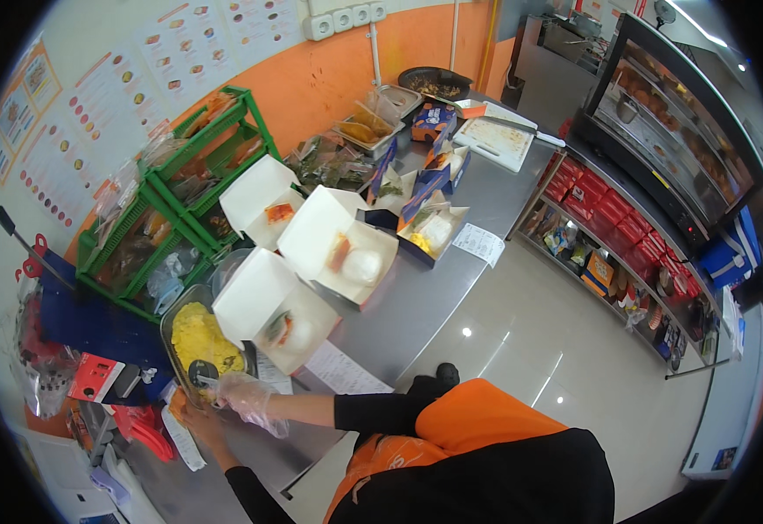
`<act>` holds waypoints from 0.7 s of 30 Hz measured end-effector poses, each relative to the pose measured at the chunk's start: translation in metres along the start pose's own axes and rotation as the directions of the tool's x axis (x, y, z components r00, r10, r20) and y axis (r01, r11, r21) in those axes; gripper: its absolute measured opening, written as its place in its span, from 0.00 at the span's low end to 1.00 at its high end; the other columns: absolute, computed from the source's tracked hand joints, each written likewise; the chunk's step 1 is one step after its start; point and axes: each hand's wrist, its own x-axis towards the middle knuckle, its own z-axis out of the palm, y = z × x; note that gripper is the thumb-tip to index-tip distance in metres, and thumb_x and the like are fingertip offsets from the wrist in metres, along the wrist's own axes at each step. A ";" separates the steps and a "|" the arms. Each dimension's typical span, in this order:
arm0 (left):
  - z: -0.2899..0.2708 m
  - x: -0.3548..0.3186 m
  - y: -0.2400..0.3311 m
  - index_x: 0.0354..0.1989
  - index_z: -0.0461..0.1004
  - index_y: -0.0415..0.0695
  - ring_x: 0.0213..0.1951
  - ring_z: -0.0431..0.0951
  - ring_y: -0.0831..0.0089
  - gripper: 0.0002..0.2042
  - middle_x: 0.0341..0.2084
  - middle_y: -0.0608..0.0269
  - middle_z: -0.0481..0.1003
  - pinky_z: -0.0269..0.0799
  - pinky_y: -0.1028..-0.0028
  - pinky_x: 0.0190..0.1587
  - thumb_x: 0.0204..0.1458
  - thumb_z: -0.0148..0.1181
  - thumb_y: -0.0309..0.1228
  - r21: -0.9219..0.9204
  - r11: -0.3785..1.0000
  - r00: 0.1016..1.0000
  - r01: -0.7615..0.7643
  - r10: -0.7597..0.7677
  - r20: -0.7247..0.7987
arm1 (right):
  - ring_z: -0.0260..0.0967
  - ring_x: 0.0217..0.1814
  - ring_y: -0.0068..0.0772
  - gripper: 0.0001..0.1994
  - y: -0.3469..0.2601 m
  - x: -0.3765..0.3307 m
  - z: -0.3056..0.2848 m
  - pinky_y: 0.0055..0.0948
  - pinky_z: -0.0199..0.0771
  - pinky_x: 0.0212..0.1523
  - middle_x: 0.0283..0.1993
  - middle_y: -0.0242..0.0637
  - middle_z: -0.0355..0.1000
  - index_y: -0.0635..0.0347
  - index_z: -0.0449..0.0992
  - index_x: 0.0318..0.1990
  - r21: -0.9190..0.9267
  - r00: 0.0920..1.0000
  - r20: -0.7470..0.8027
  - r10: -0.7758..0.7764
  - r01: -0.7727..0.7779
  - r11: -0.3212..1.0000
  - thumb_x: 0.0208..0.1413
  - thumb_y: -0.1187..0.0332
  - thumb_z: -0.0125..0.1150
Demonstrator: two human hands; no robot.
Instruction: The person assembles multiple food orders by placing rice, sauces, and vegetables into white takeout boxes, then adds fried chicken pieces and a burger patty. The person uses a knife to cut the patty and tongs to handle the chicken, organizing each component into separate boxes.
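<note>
- Two hands work at the near end of the steel surface (451, 288).
- Right hand (246, 397), in a clear plastic glove, rests at the metal tray (172, 327) of yellow food (200, 342); its grip cannot be told.
- Left hand (200, 425) sits bare just below; grip unclear.
- White open food boxes (281, 306) lie just beside the tray.

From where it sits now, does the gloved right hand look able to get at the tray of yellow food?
Probably yes. The gloved right hand is already at the near rim of the tray of yellow food, which is uncovered. Nothing stands between them; the nearest open white box sits beside the tray, not over it.
</note>
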 end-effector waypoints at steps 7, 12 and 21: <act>-0.025 0.004 0.032 0.53 0.66 0.42 0.52 0.62 0.47 0.23 0.47 0.46 0.64 0.57 0.54 0.54 0.54 0.54 0.44 -0.231 0.964 0.991 -0.134 0.124 -0.055 | 0.72 0.36 0.44 0.07 0.034 0.058 0.046 0.36 0.72 0.35 0.33 0.46 0.72 0.63 0.75 0.31 -0.842 0.884 -0.242 -0.400 0.013 0.539 0.49 0.69 0.53; -0.041 0.000 0.066 0.40 0.70 0.42 0.53 0.61 0.49 0.15 0.48 0.50 0.64 0.59 0.54 0.53 0.49 0.61 0.38 -0.398 0.913 0.995 -0.092 0.095 -0.014 | 0.75 0.35 0.40 0.08 0.046 0.066 0.057 0.33 0.75 0.32 0.33 0.43 0.74 0.62 0.76 0.33 -0.833 0.868 -0.458 -0.191 -0.345 0.432 0.46 0.69 0.59; -0.020 0.011 0.037 0.39 0.68 0.42 0.34 0.73 0.49 0.08 0.32 0.49 0.73 0.68 0.57 0.35 0.57 0.51 0.34 -0.412 0.907 0.993 0.084 -0.044 0.106 | 0.76 0.38 0.35 0.07 0.067 0.071 0.055 0.31 0.75 0.29 0.36 0.44 0.74 0.60 0.77 0.34 -0.907 0.891 -0.411 -0.192 -0.377 0.188 0.48 0.69 0.56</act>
